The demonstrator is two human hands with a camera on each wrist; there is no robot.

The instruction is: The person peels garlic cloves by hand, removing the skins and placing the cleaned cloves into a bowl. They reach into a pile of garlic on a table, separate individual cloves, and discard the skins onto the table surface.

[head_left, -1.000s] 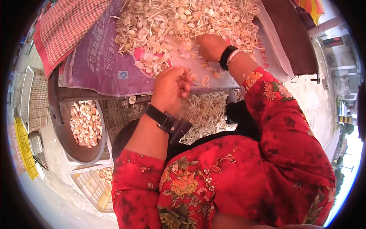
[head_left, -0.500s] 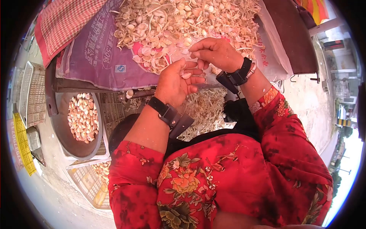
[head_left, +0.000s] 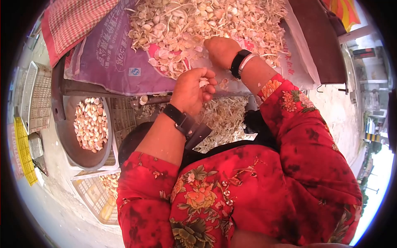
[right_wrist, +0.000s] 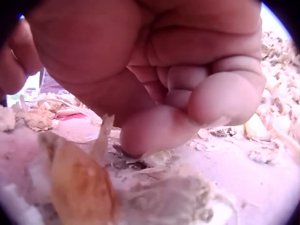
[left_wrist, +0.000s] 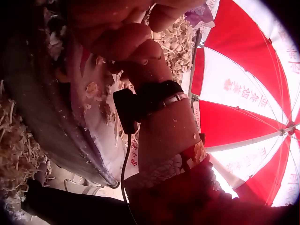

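Red-and-white umbrella [left_wrist: 229, 124] beyond garlic [left_wrist: 177, 49] and hands [head_left: 192, 90] [head_left: 222, 51]: left wrist only

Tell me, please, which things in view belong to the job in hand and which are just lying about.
Belong to the job, it seems:
left hand, holding a pale garlic piece
right hand, low over the printed sack
garlic pile
bowl of cloves, probably

Apparently just around:
checked cloth
pale crate
red-and-white umbrella
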